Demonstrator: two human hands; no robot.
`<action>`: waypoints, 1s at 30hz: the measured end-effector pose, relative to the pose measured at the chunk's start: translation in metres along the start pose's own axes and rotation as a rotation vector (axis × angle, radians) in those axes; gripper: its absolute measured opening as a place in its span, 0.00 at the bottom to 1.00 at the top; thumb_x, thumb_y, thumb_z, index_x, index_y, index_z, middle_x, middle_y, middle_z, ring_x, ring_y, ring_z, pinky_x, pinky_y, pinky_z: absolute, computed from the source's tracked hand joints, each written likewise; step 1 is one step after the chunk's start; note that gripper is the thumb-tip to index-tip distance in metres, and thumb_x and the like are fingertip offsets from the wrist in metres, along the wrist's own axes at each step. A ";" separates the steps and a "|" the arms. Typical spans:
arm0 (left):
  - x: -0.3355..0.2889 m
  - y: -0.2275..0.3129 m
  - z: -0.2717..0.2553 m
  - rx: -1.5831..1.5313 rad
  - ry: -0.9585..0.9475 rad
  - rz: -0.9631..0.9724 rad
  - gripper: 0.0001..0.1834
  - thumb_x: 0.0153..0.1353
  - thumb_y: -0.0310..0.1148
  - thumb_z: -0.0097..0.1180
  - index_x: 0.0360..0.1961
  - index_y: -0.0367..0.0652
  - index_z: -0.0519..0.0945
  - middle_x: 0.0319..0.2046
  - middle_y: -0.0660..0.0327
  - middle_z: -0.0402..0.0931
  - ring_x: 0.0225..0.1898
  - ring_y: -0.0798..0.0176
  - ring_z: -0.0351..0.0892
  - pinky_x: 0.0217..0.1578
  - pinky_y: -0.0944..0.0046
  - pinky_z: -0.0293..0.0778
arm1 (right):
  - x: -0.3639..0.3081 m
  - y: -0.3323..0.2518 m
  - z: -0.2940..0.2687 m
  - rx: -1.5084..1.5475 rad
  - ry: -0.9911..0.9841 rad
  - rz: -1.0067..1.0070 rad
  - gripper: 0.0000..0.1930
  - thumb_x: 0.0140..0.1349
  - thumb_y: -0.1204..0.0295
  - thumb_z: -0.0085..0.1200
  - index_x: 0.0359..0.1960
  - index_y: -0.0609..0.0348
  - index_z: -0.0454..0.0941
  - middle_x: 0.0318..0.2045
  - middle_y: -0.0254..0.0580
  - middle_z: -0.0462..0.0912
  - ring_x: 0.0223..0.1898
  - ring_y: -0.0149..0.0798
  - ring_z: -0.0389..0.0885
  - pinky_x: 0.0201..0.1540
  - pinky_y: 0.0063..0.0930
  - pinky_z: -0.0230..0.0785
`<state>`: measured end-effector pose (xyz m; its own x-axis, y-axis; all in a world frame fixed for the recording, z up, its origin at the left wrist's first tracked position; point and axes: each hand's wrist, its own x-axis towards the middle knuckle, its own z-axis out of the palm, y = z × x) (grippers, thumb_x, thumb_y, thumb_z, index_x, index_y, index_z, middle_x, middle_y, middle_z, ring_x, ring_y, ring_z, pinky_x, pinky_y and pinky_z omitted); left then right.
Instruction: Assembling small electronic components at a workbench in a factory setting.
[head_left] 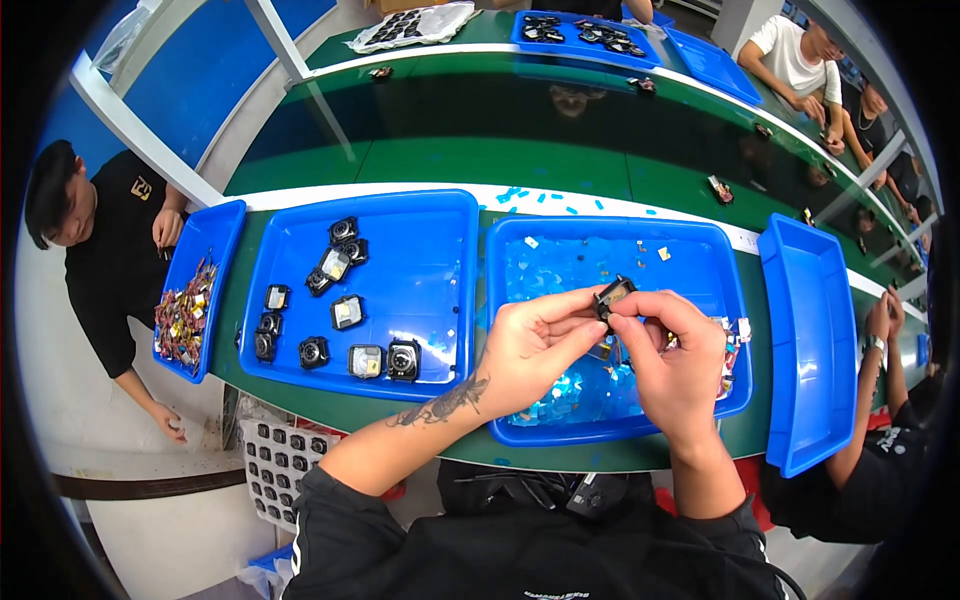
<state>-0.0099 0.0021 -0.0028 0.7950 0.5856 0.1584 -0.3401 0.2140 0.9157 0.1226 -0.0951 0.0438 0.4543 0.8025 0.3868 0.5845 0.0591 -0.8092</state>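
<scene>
Both my hands meet above a blue tray [615, 432] strewn with blue film pieces [545, 265]. A small black camera-like housing [613, 294] with a lighter inner face is pinched between them. My left hand [545, 340] grips its left side with thumb and fingers. On its lower right, my right hand [670, 350] closes with thumb and forefinger; whether a tiny part is also in those fingers is hidden. Small wired parts [735, 340] lie at the tray's right side, partly behind my right hand. To the left, another blue tray [420, 290] holds several black camera-like housings [404, 360].
A narrow blue tray [180, 362] of red and yellow wired parts [185, 310] stands far left, beside a person in black [110, 240]. At right is a deeper blue tray [810, 340]. A green conveyor [450, 150] carries scattered small parts beyond the white ledge [380, 192]. Other people sit at right.
</scene>
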 end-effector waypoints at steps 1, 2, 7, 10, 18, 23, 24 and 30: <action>0.000 -0.001 0.000 0.009 -0.006 0.001 0.22 0.65 0.19 0.52 0.61 0.29 0.69 0.55 0.50 0.75 0.56 0.62 0.76 0.58 0.64 0.72 | 0.000 0.000 0.000 -0.003 -0.007 0.005 0.05 0.53 0.81 0.63 0.32 0.60 0.83 0.23 0.37 0.80 0.17 0.26 0.67 0.21 0.21 0.59; 0.000 -0.001 0.000 0.008 -0.005 0.000 0.22 0.65 0.19 0.52 0.61 0.29 0.69 0.55 0.50 0.75 0.56 0.62 0.76 0.58 0.64 0.72 | 0.001 -0.001 0.000 -0.006 -0.015 0.010 0.05 0.53 0.81 0.63 0.32 0.61 0.83 0.23 0.37 0.81 0.17 0.26 0.67 0.21 0.21 0.59; 0.000 -0.002 -0.001 0.045 -0.020 0.011 0.22 0.65 0.19 0.52 0.61 0.30 0.69 0.55 0.50 0.75 0.56 0.62 0.76 0.58 0.64 0.72 | 0.002 0.003 0.000 0.048 -0.032 0.033 0.05 0.53 0.81 0.63 0.32 0.61 0.83 0.23 0.37 0.81 0.18 0.26 0.67 0.22 0.21 0.59; -0.002 -0.004 0.000 0.036 -0.016 0.005 0.22 0.65 0.19 0.52 0.61 0.30 0.69 0.54 0.51 0.75 0.55 0.62 0.76 0.58 0.64 0.72 | 0.003 0.003 -0.001 0.024 -0.050 0.038 0.05 0.52 0.80 0.63 0.31 0.61 0.82 0.23 0.36 0.80 0.19 0.26 0.66 0.21 0.22 0.58; -0.004 0.005 0.003 0.135 -0.039 -0.026 0.21 0.66 0.18 0.50 0.60 0.28 0.70 0.54 0.49 0.75 0.54 0.61 0.76 0.56 0.62 0.74 | 0.002 0.000 -0.008 -0.132 0.022 0.016 0.12 0.49 0.77 0.67 0.27 0.58 0.72 0.19 0.32 0.72 0.19 0.28 0.63 0.22 0.25 0.55; -0.002 0.005 0.004 0.148 -0.014 0.075 0.21 0.65 0.19 0.52 0.60 0.31 0.70 0.53 0.51 0.76 0.53 0.63 0.77 0.54 0.64 0.75 | 0.007 0.005 -0.007 0.004 0.007 -0.018 0.16 0.44 0.76 0.71 0.30 0.60 0.73 0.25 0.36 0.74 0.28 0.32 0.73 0.34 0.25 0.68; -0.002 0.005 0.004 0.150 -0.015 0.076 0.21 0.65 0.19 0.52 0.60 0.31 0.70 0.53 0.51 0.76 0.53 0.63 0.77 0.54 0.64 0.75 | 0.004 0.003 -0.007 0.005 0.009 -0.020 0.16 0.44 0.76 0.71 0.30 0.60 0.73 0.25 0.36 0.74 0.28 0.32 0.73 0.34 0.25 0.68; 0.003 0.016 0.012 -0.065 0.111 0.053 0.23 0.66 0.19 0.48 0.63 0.36 0.67 0.52 0.49 0.75 0.52 0.61 0.78 0.52 0.64 0.76 | -0.025 0.016 -0.008 0.083 -0.069 0.014 0.16 0.55 0.83 0.62 0.45 0.66 0.74 0.33 0.41 0.83 0.35 0.34 0.84 0.41 0.24 0.78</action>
<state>-0.0071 -0.0025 0.0165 0.7162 0.6792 0.1606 -0.4144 0.2287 0.8809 0.1266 -0.1187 0.0247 0.4128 0.8426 0.3459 0.5191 0.0945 -0.8495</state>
